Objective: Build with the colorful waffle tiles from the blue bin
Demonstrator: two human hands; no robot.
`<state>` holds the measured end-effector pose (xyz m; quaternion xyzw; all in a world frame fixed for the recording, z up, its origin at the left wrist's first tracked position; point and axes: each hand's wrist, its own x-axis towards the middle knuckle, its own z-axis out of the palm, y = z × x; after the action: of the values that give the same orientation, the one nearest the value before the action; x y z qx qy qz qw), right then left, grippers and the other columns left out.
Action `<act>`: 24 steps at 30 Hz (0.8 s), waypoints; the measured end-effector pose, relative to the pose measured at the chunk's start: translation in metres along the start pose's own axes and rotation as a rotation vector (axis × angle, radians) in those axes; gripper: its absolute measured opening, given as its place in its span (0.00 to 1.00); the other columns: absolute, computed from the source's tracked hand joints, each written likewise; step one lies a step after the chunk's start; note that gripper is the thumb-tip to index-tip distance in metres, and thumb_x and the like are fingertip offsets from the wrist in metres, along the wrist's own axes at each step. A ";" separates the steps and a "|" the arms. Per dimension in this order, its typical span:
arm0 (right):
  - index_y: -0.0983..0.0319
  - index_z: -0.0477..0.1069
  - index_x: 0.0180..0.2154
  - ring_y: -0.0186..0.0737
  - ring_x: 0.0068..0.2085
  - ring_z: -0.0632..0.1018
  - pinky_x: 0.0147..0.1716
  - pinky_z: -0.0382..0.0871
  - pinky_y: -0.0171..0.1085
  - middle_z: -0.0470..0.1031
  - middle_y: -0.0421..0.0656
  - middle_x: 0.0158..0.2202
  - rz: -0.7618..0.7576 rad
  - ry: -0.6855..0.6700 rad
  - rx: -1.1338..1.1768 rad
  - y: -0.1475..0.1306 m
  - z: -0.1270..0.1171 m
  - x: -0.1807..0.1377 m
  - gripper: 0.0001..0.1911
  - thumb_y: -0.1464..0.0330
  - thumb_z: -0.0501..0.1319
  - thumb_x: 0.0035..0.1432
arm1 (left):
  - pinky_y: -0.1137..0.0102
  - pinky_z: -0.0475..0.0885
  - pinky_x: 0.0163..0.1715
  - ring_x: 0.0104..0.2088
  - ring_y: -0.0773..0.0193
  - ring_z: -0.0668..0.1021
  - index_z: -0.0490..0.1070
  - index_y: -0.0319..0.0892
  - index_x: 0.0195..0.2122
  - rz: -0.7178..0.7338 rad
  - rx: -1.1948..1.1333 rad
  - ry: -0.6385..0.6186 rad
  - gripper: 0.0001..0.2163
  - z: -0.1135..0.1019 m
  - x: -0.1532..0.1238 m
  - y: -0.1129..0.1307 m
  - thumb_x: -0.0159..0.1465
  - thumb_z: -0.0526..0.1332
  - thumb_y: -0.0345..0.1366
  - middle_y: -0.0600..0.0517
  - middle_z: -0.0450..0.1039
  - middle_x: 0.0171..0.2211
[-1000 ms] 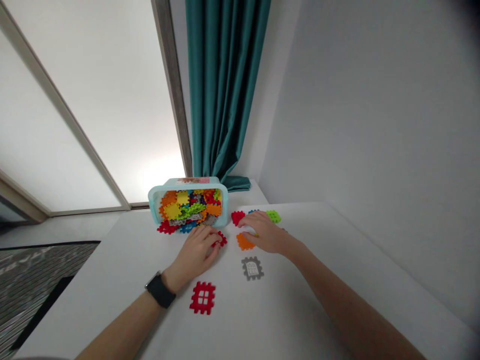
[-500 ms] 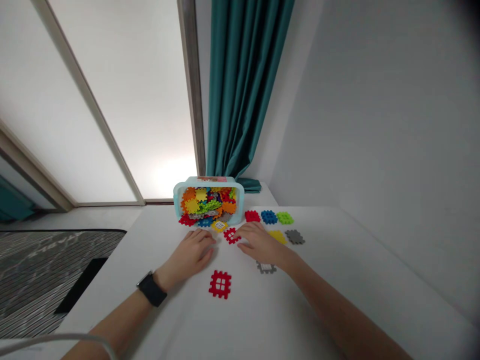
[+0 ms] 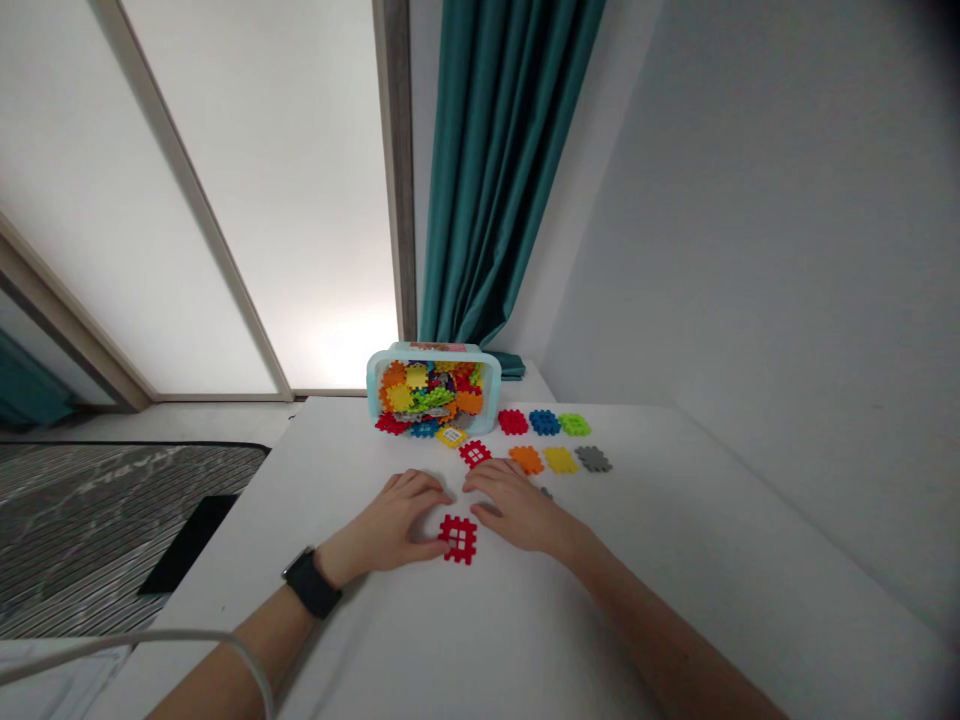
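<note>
A red square building tile with a window pattern (image 3: 459, 540) lies flat on the white table. My left hand (image 3: 394, 520), with a black watch on the wrist, is at its left side, thumb at the tile's edge and fingers apart. My right hand (image 3: 514, 505) hovers just above and right of that tile, fingers curved and apart, holding nothing visible. Beyond its fingertips rests a second red window tile (image 3: 474, 453), partly covered by the hand. A grey tile (image 3: 547, 492) is mostly hidden behind my right hand.
A light blue tub (image 3: 495, 385) lies on its side, spilling colourful tiles. A yellow window tile (image 3: 451, 436) sits before it. To the right are red (image 3: 513, 422), blue (image 3: 544, 422), green (image 3: 574, 424), orange (image 3: 526, 460), yellow (image 3: 560, 460) and grey (image 3: 593, 459) tiles. A pale cable (image 3: 187, 636) crosses lower left.
Both hands have drawn back from the tub toward the nearer red window tile. My left thumb has come to its edge. The orange tile has come into view. The camera view has shifted slightly.
</note>
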<state>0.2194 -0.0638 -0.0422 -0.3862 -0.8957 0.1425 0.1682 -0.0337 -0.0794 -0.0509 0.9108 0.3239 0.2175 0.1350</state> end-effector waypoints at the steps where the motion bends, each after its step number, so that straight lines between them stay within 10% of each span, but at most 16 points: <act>1: 0.58 0.74 0.47 0.48 0.54 0.74 0.57 0.62 0.50 0.78 0.46 0.49 0.003 0.000 0.005 0.000 0.001 -0.002 0.11 0.71 0.61 0.62 | 0.57 0.68 0.56 0.55 0.51 0.74 0.72 0.49 0.55 0.008 0.001 -0.017 0.24 0.000 -0.001 0.001 0.58 0.71 0.46 0.45 0.73 0.53; 16: 0.59 0.73 0.48 0.51 0.55 0.73 0.57 0.64 0.53 0.74 0.48 0.54 0.025 0.038 -0.084 -0.004 0.019 -0.013 0.14 0.75 0.59 0.61 | 0.57 0.69 0.52 0.52 0.50 0.74 0.71 0.44 0.47 -0.052 0.073 0.021 0.21 0.010 0.001 0.000 0.53 0.72 0.41 0.45 0.73 0.51; 24: 0.59 0.63 0.62 0.49 0.61 0.71 0.61 0.65 0.52 0.68 0.49 0.63 -0.017 0.145 -0.008 -0.017 0.024 -0.013 0.28 0.77 0.56 0.61 | 0.57 0.72 0.49 0.49 0.51 0.76 0.69 0.42 0.49 -0.070 0.171 0.252 0.21 0.001 0.002 -0.003 0.54 0.68 0.37 0.44 0.74 0.49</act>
<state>0.2070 -0.0873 -0.0602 -0.3887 -0.8849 0.1090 0.2322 -0.0331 -0.0763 -0.0526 0.8726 0.3870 0.2970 0.0228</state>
